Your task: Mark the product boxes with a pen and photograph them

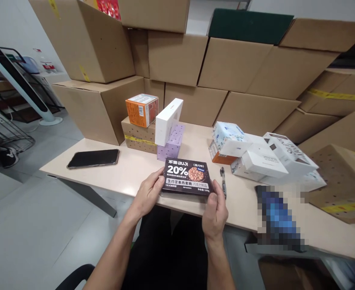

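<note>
Between my two hands is a flat black snack box (186, 177) with white lettering, a large "20%" and a picture of a round nutty cookie. My left hand (149, 190) grips its left edge, thumb along the side. On the opposite edge my right hand (215, 209) holds the lower right corner. The box is tilted toward me at the front edge of the table (123, 177). Just right of the box lies a dark pen (223, 183). Behind it stand a purple dotted box (169, 147) and, on top of that, a white box (169, 121) on its side.
A phone (93, 158) lies at the left. An orange box (141, 110) rests on a small carton (139, 137). Several white boxes (265, 161) are piled to the right, near a pixelated dark device (278, 217). Stacked cardboard cartons (177, 56) wall off the back.
</note>
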Motion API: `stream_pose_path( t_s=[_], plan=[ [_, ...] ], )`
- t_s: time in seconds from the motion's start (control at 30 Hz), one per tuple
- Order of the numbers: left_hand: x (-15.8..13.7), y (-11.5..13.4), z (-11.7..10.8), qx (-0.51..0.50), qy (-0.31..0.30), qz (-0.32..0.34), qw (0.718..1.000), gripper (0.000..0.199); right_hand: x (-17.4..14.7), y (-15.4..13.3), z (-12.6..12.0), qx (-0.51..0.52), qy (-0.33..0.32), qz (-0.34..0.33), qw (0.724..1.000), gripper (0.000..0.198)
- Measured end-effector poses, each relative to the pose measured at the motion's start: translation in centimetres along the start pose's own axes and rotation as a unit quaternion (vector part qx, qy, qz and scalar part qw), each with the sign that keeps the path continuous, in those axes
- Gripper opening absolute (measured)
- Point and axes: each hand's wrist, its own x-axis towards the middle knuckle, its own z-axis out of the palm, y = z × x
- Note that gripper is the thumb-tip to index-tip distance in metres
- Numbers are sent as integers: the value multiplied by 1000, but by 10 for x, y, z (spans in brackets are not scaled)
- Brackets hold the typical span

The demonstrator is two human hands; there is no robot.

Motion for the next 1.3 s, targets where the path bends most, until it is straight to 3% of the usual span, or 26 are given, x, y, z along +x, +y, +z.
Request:
stream_pose_path(
  t_s=[0.13, 0.2, 0.33, 0.53, 0.83, 0.97, 1.2, 1.3],
  plan=[
    [-3, 1, -6, 4, -79, 25, 997, 72, 0, -1, -1, 19, -10, 0, 1000, 51],
    [-4, -1, -7, 38, -86, 44, 995, 84, 0, -1, -1, 29, -11, -4, 1000, 52],
    [-5, -5, -9, 71, -91, 73, 991, 91, -3, 1, -2, 63, -12, -10, 998, 53],
    [-11, -3, -9, 141, -112, 112, 977, 100, -4, 3, -3, 218, -29, -25, 975, 55],
    [-14, -8, 12, 195, -49, 159, 967, 89, -2, 4, -4, 144, -64, -38, 987, 71],
    [-11, -12, 7, 180, -18, 232, 956, 85, -2, 0, -6, 176, -59, -24, 982, 71],
    [-2, 5, -11, 146, 77, 373, 913, 78, -7, -2, -6, 217, 22, 22, 976, 62],
    [2, 15, -8, 95, 118, 346, 926, 73, -5, 0, -9, 183, 55, 13, 982, 51]
  ],
)
